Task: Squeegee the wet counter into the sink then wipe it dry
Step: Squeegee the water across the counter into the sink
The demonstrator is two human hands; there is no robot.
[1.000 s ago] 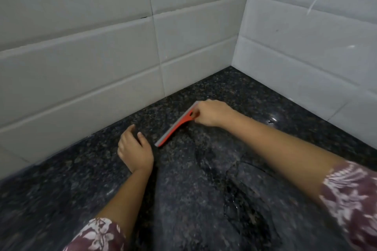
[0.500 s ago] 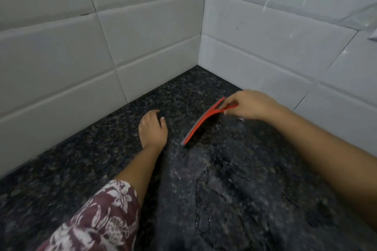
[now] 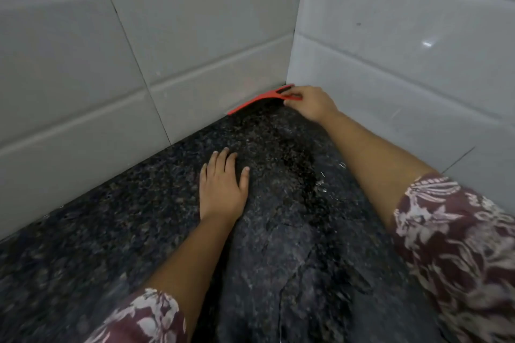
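Observation:
A red squeegee lies with its blade along the foot of the back wall, right in the corner of the black speckled counter. My right hand grips its handle end. My left hand rests flat on the counter, fingers spread, nearer to me and apart from the squeegee. A wet film with streaks and droplets covers the counter between my arms. No sink or cloth is in view.
White tiled walls rise behind and to the right, meeting at the corner just above the squeegee. The counter runs left and toward me. My floral sleeves show at the bottom left and right.
My right hand has carried the squeegee away from the middle of the counter back into the wall corner. My left hand has flattened on the counter with fingers spread.

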